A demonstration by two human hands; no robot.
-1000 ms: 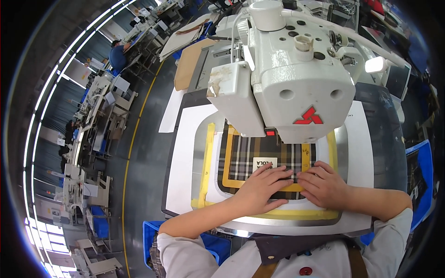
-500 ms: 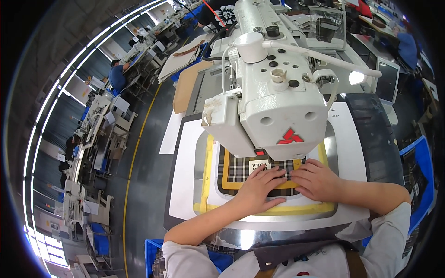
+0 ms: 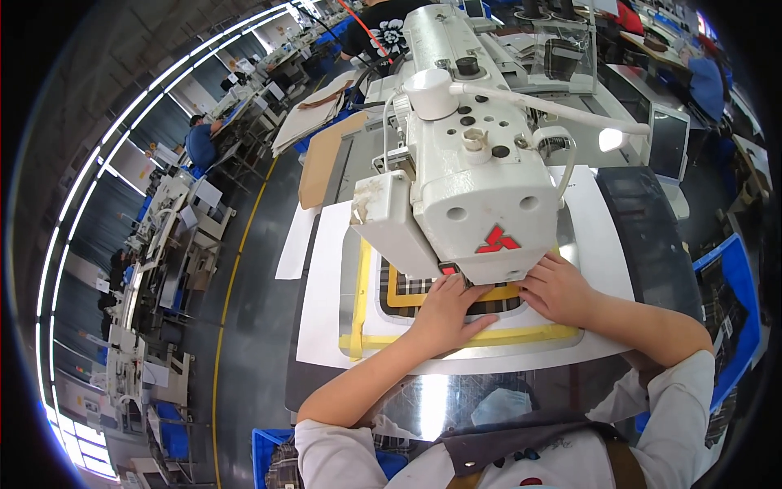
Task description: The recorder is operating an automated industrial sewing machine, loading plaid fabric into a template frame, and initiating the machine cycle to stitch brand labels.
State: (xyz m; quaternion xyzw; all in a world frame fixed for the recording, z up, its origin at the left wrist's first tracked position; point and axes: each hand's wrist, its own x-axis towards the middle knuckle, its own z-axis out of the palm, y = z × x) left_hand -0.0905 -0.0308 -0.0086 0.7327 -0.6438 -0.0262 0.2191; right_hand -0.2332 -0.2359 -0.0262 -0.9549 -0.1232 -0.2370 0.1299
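Plaid fabric lies under the head of a large white sewing machine, inside a yellow rectangular frame. Around it is a template plate edged with yellow tape, with a white sheet beneath. My left hand rests flat on the fabric and frame, its thumb stretched to the right and its fingertips partly behind the machine head. On the frame's right side lies my right hand, fingers extended, tips close under the machine head. The needle area is hidden.
A shiny metal table edge runs before me. Blue bins with plaid cloth stand at right and lower left. A lamp and a screen are at right. Brown card lies left.
The white sheet, template and fabric have slid away from me, deeper under the machine head. Both hands moved forward with them. The pale label on the fabric is now covered.
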